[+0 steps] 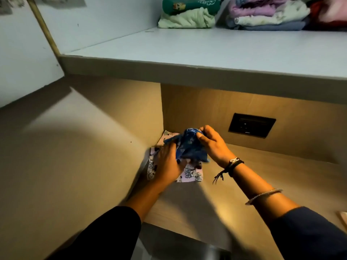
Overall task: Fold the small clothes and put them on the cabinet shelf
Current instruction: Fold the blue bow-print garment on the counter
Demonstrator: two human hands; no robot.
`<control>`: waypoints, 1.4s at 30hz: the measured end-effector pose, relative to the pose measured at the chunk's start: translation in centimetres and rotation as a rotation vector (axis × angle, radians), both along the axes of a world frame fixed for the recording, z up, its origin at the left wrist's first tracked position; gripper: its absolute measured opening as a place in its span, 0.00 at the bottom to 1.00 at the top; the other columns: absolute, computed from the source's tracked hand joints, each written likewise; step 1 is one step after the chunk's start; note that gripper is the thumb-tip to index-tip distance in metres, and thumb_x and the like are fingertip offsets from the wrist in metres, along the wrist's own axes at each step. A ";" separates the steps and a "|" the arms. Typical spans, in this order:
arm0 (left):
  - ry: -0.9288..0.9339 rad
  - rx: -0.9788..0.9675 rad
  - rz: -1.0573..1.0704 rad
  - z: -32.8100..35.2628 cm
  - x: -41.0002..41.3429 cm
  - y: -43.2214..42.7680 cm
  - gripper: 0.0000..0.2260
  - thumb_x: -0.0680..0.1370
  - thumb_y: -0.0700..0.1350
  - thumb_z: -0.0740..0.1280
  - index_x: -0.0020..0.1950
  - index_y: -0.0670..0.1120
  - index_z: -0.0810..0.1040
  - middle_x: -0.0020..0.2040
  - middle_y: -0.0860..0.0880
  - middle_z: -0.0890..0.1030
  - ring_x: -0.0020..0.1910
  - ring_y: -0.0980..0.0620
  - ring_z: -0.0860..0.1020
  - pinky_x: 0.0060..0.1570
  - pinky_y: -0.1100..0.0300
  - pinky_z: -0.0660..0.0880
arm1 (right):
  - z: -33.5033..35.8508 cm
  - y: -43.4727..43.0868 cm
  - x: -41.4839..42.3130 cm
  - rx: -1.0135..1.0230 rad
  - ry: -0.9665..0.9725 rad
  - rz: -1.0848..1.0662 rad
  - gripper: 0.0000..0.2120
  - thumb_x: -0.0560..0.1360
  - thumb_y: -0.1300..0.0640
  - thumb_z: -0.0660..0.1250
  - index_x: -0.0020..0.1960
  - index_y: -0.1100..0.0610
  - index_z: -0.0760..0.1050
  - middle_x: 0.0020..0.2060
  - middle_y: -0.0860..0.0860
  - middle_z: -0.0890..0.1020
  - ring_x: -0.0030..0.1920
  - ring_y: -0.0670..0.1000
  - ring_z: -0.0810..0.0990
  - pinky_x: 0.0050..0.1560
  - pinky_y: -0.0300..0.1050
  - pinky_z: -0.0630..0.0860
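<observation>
Both hands are working in the lower wooden cabinet compartment (262,166); the right hand (212,145) is pinching the top of a small blue printed cotton garment (189,147), fingers (201,136) clamped on the bunched cloth; the left hand (169,164) is pressing flat, fingers together, against the garment's lower left edge. The blue piece is sitting crumpled — not yet folded, by my reading — directly on a flat pale pink printed garment (189,175) lying in the compartment's back-left corner. Key relation: the pale grey cabinet shelf (206,51) is lying above and beyond the hands, folded green (185,18) and lilac stacks (266,14) occupying its rear; front area bare. The right hand is holding the higher grip — likely the lifting one.
</observation>
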State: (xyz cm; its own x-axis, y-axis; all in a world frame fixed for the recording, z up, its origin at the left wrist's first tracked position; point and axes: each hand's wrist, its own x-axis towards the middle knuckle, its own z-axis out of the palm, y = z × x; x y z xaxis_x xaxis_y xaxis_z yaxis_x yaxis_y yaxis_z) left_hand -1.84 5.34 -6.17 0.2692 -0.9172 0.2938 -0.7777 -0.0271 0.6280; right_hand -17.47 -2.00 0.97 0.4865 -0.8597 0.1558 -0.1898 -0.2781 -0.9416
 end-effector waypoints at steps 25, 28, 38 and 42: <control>0.559 0.634 -0.256 -1.7 -10.7 2.9 0.37 0.67 0.54 0.78 0.72 0.52 0.66 0.64 0.52 0.69 0.62 0.50 0.70 0.52 0.59 0.74 | -8.2 6.2 -22.2 -0.204 0.881 -0.372 0.17 0.76 0.46 0.63 0.63 0.51 0.72 0.58 0.52 0.74 0.61 0.55 0.70 0.61 0.52 0.68; 0.337 0.716 -0.368 -1.9 -8.9 4.2 0.45 0.62 0.52 0.81 0.74 0.57 0.63 0.66 0.59 0.66 0.66 0.53 0.70 0.59 0.55 0.77 | -8.4 9.8 -19.5 -0.337 0.823 -0.186 0.22 0.75 0.37 0.61 0.63 0.49 0.72 0.57 0.48 0.73 0.60 0.50 0.69 0.63 0.49 0.66; 0.422 0.361 -0.268 1.1 -9.7 4.3 0.08 0.74 0.37 0.71 0.40 0.50 0.81 0.39 0.50 0.82 0.38 0.54 0.79 0.41 0.59 0.76 | -11.7 14.8 -11.0 -0.516 0.902 -0.124 0.30 0.69 0.35 0.61 0.63 0.53 0.68 0.56 0.51 0.74 0.55 0.55 0.74 0.56 0.52 0.72; 0.488 0.290 -0.244 2.6 -10.2 3.7 0.05 0.74 0.39 0.71 0.38 0.46 0.80 0.36 0.45 0.81 0.35 0.52 0.76 0.36 0.58 0.72 | -10.9 14.1 -11.6 -0.531 0.753 -0.275 0.18 0.73 0.48 0.61 0.60 0.54 0.71 0.50 0.51 0.76 0.50 0.55 0.76 0.50 0.50 0.74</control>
State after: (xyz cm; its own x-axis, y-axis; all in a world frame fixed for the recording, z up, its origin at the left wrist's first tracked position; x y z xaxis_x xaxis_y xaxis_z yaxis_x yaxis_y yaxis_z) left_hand -12.07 9.09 -3.56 0.0817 -0.9934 -0.0808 -0.4078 -0.1073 0.9067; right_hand -29.05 12.09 -9.97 0.4103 -0.8657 0.2868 -0.8151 -0.4891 -0.3103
